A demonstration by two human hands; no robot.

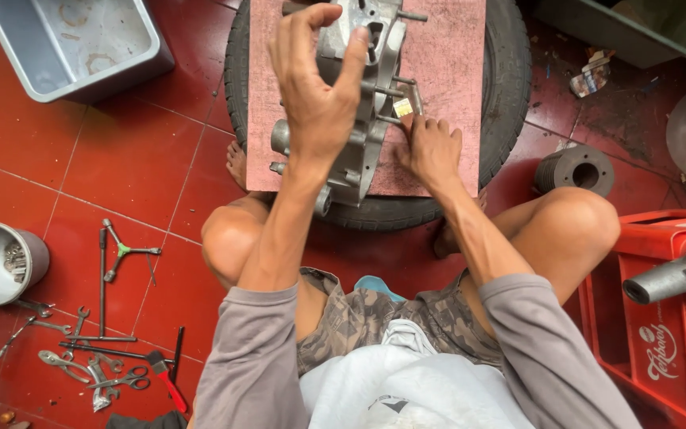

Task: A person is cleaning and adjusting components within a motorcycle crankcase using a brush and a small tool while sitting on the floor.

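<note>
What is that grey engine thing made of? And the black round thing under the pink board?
The engine casing looks like cast metal, likely aluminium: dull silver-grey, with steel-looking studs sticking out. The tyre looks like black rubber, matte with tread grooves. The left hand steadies the casing.
</note>
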